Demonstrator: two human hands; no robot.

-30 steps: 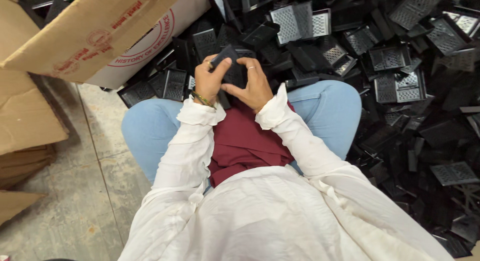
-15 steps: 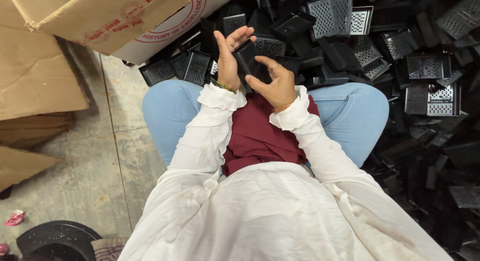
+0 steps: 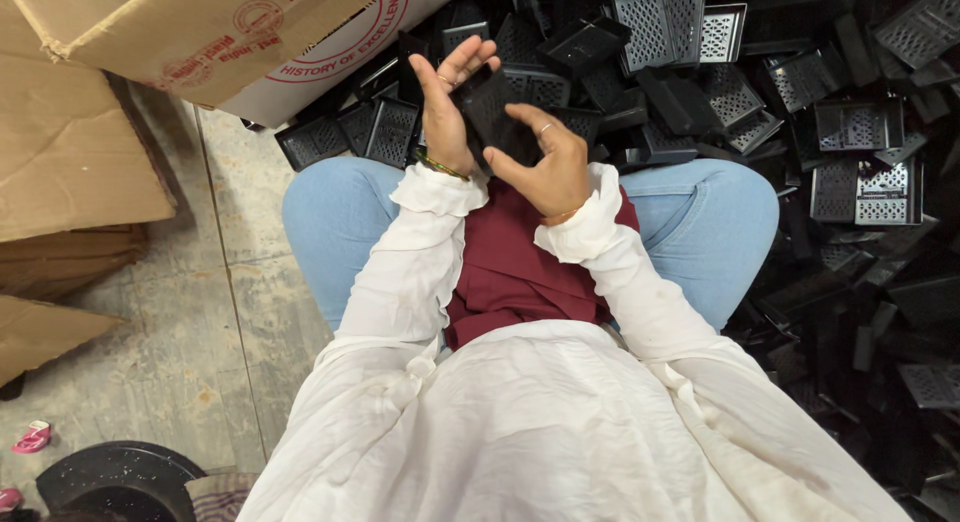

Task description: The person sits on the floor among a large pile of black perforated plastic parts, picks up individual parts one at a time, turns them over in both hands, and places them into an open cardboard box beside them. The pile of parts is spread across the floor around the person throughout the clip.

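I sit on the floor with my knees in blue jeans (image 3: 330,222) apart. Both hands are raised over my lap around one black plastic part (image 3: 498,114). My left hand (image 3: 447,104) presses flat against its left side, fingers stretched upward. My right hand (image 3: 545,164) grips the part from the right and below, thumb on its front. The part is a dark rectangular piece, tilted, partly hidden by my fingers. White sleeves cover both arms.
A big heap of black perforated plastic parts (image 3: 800,132) fills the floor ahead and to the right. An open cardboard box (image 3: 200,32) stands at the upper left, flat cardboard (image 3: 70,172) beside it. A round black object (image 3: 115,477) lies at the lower left on the concrete floor.
My hands have lifted the black part a little, and the left fingers have spread out straight against it. The view has shifted, showing more floor at the left.
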